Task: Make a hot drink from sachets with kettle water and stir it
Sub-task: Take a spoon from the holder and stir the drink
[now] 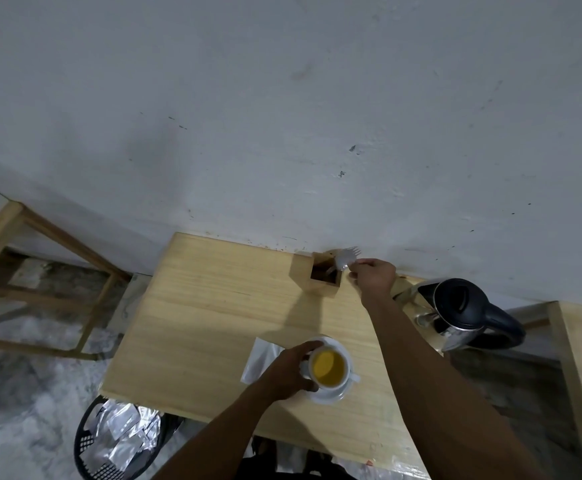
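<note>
Now we cup our left hand (284, 370) around the white cup (327, 368) of yellow drink on its saucer (334, 394) — near the table's (196, 323) six o'clock edge; our right hand (372, 277) pinches a clear plastic utensil (343, 261) over the wooden holder (324, 277) at twelve, kettle (462, 313) at three.

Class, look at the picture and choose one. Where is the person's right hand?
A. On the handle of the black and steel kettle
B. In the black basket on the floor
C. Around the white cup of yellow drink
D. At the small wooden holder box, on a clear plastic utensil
D: the right hand reaches to the small wooden holder box by the wall, its fingers on a clear plastic utensil.
</note>
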